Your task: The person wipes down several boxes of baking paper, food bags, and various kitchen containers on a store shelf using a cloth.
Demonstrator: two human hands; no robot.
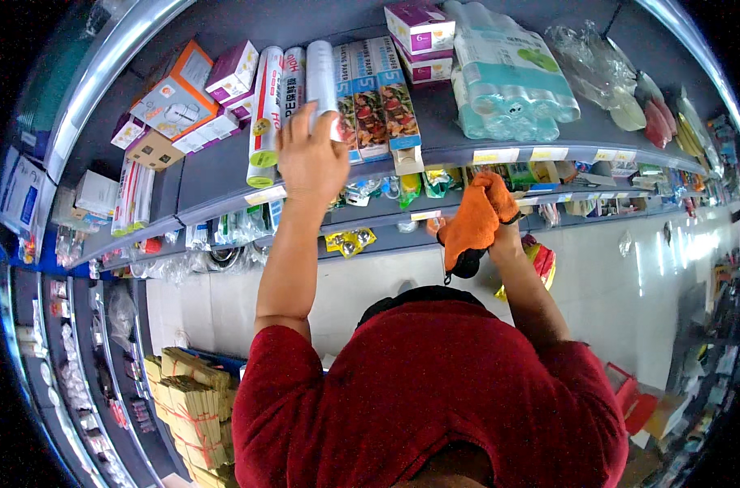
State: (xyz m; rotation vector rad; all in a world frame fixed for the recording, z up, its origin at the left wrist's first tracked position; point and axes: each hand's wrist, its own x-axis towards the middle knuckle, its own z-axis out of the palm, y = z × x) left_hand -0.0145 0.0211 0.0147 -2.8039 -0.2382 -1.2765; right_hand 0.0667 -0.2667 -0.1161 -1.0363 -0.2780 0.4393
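My left hand (311,163) reaches onto the upper shelf. Its fingers curl over the near end of a white roll (320,69) lying among other long rolls and boxes. To the left lie rolls in printed wrapping (266,106), and to the right are narrow blue baking-paper boxes (372,102). My right hand (506,236) is in front of the shelf edge, closed on a bunched orange cloth (472,224) with black edging and a dark loop hanging down. Most of that hand's fingers are hidden behind the cloth.
Purple and white boxes (232,71) and an orange-edged box (177,102) stand on the left; a teal-wrapped pack of rolls (512,73) lies on the right. A lower shelf (386,215) holds small packets. Tied cardboard bundles (193,415) stand on the floor at lower left.
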